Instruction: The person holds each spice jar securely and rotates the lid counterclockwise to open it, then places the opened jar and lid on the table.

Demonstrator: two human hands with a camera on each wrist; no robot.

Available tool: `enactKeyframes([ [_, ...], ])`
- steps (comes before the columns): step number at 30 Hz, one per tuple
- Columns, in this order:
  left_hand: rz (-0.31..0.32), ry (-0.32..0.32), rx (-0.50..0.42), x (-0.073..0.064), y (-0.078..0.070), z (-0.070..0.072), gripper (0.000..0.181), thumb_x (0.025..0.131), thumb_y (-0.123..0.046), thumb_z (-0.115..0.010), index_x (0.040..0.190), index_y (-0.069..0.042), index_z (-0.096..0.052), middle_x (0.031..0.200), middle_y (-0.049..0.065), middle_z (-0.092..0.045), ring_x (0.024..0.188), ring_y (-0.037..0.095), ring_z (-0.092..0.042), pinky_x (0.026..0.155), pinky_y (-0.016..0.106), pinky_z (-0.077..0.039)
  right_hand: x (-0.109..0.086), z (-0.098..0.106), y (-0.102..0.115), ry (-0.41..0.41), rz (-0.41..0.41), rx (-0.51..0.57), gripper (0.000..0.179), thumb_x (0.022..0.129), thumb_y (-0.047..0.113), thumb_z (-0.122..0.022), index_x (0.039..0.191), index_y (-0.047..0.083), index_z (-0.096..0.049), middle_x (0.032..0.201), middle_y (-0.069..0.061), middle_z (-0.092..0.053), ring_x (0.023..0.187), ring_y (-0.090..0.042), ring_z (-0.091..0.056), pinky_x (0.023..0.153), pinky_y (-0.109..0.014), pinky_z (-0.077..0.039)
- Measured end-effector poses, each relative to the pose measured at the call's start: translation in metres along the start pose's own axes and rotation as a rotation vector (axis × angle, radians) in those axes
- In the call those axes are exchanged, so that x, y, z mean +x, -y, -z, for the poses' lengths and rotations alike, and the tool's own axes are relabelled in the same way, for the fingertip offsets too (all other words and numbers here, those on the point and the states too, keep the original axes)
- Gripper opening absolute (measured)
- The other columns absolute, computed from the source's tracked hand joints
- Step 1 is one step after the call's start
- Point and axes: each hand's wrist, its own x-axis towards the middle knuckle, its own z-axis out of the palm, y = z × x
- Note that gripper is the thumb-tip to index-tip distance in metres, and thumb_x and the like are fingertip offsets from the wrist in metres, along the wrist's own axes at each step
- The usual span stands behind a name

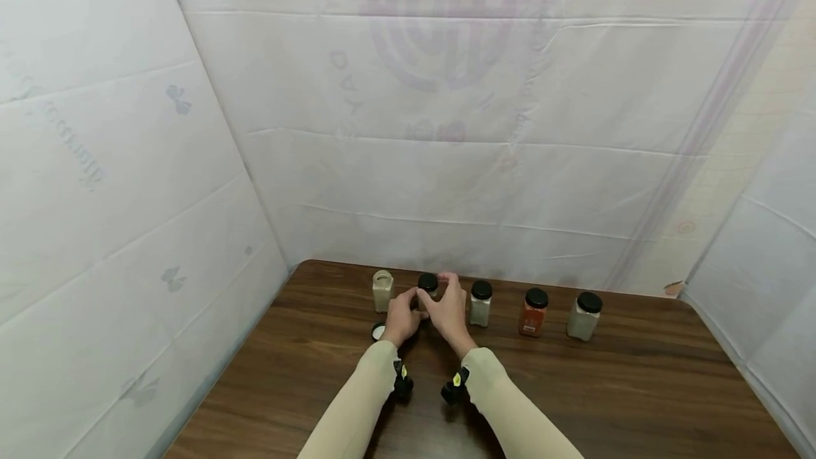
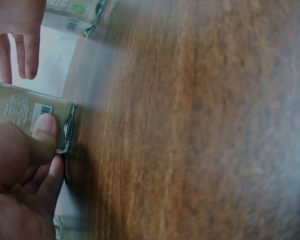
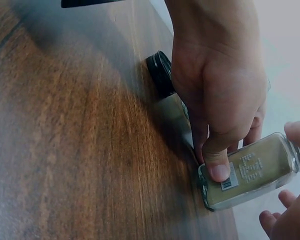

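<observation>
Pale sheeting (image 1: 408, 183) hangs behind the tabletop (image 1: 574, 395) and at both sides of it, creased across, and on it we can make out faint pinkish lettering and, at the left, bluish butterfly-like prints (image 1: 178, 99). Dark brown wood grain covers the tabletop, whose far corners are rounded. Along its far part we see a row of jars. At the left end stands an uncapped jar (image 1: 382, 296), with a loose black lid (image 1: 379, 332) lying in front, white inside upward. Next comes a square glass jar (image 3: 262, 172) of tan powder, its black cap (image 1: 428, 281) on. Our left grip (image 1: 402, 318) is closed round its lower part, thumb beside the barcode label (image 3: 232, 181); our right grip (image 1: 449, 309) is partly spread about the cap, and we cannot tell whether it has hold. Rightward stand three black-lidded jars: one greyish (image 1: 480, 312), one orange-red (image 1: 532, 319), one pale (image 1: 582, 324). Pale yellowish sleeves (image 1: 353, 409) reach in from the near side
</observation>
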Motion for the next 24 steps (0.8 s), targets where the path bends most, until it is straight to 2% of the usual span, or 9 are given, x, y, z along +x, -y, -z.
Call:
enactKeyframes([
  [3, -0.002, 0.001, -0.006, -0.0001, -0.0007, 0.0008, 0.042, 0.086, -0.002, -0.08, 0.126, -0.009, -0.071, 0.114, 0.013, -0.074, 0.107, 0.035, -0.069, 0.09, 0.051, -0.056, -0.0001, 0.0003, 0.0013, -0.008, -0.013, -0.009, 0.046, 0.094, 0.022, -0.077, 0.13, 0.004, -0.055, 0.131, -0.019, -0.057, 0.122, -0.04, -0.049, 0.099, -0.058, -0.045],
  [6, -0.012, 0.004, -0.008, 0.0005, -0.002, 0.0016, 0.042, 0.087, 0.001, -0.077, 0.127, -0.008, -0.071, 0.117, 0.013, -0.074, 0.11, 0.034, -0.069, 0.092, 0.05, -0.056, 0.0005, 0.0018, 0.0033, 0.013, -0.013, -0.028, 0.049, 0.095, 0.021, -0.074, 0.137, 0.005, -0.055, 0.135, -0.019, -0.057, 0.127, -0.04, -0.046, 0.1, -0.059, -0.045],
  [11, -0.039, 0.001, 0.02, 0.0018, -0.0042, 0.0037, 0.037, 0.086, 0.003, -0.076, 0.12, -0.008, -0.072, 0.113, 0.013, -0.075, 0.109, 0.036, -0.069, 0.091, 0.051, -0.056, 0.0028, 0.0038, 0.0052, 0.043, 0.008, -0.019, 0.063, 0.095, 0.023, -0.076, 0.148, 0.005, -0.047, 0.142, -0.017, -0.054, 0.133, -0.04, -0.041, 0.104, -0.059, -0.043],
  [16, -0.035, -0.001, 0.014, 0.0043, -0.0039, 0.0042, 0.037, 0.085, -0.002, -0.081, 0.12, -0.01, -0.073, 0.114, 0.013, -0.074, 0.109, 0.036, -0.068, 0.091, 0.052, -0.056, 0.0041, 0.0036, 0.0057, -0.019, 0.04, 0.007, 0.054, 0.092, 0.021, -0.08, 0.134, 0.002, -0.053, 0.133, -0.018, -0.057, 0.126, -0.041, -0.047, 0.102, -0.059, -0.043],
  [19, -0.03, -0.004, 0.018, 0.0032, -0.0023, 0.0033, 0.041, 0.084, -0.004, -0.082, 0.124, -0.009, -0.071, 0.117, 0.015, -0.073, 0.112, 0.038, -0.067, 0.092, 0.052, -0.055, 0.003, 0.0023, 0.0048, -0.038, 0.021, 0.006, 0.048, 0.09, 0.02, -0.082, 0.126, 0.003, -0.055, 0.128, -0.018, -0.058, 0.122, -0.041, -0.05, 0.1, -0.058, -0.045],
  [24, -0.015, -0.001, 0.028, -0.0005, -0.0003, 0.0013, 0.04, 0.086, 0.001, -0.076, 0.125, -0.009, -0.071, 0.116, 0.014, -0.074, 0.11, 0.037, -0.068, 0.091, 0.051, -0.056, 0.0006, -0.0008, 0.0017, 0.007, -0.022, -0.019, 0.045, 0.095, 0.021, -0.075, 0.133, 0.006, -0.056, 0.134, -0.018, -0.057, 0.128, -0.039, -0.046, 0.1, -0.058, -0.046],
])
